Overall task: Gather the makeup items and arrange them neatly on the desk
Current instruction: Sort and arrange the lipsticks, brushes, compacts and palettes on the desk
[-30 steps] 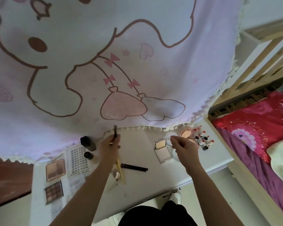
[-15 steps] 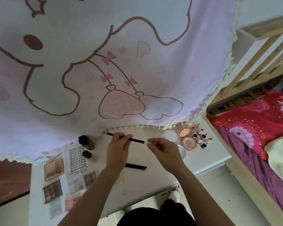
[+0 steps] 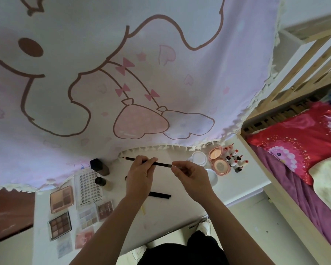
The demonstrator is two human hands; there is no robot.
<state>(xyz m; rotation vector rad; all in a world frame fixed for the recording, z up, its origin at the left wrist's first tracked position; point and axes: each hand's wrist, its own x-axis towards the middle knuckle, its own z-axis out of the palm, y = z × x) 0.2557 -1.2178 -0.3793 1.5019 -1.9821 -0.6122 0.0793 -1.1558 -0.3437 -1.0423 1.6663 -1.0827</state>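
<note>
Above the white desk (image 3: 237,185) my left hand (image 3: 139,176) grips a thin black makeup pencil (image 3: 130,158) held level. My right hand (image 3: 191,176) pinches the pencil's right end, where a small pale cap or tip shows. A second black pencil (image 3: 160,195) lies on the desk under my hands. Eyeshadow palettes (image 3: 61,198) and a lash card (image 3: 89,186) lie at the left. An open pink compact (image 3: 219,160), a white round jar (image 3: 199,157) and several small lipsticks (image 3: 235,159) stand at the right.
A large pink cartoon curtain (image 3: 122,73) hangs over the desk's back edge. Two dark bottles (image 3: 98,166) stand near it. A wooden bed frame (image 3: 287,197) with red bedding (image 3: 298,138) stands close on the right. A white lid (image 3: 212,176) lies behind my right hand.
My left hand turned the pencil from upright to level. My right hand came left from the compacts and took hold of the pencil's right end. The view shifted slightly.
</note>
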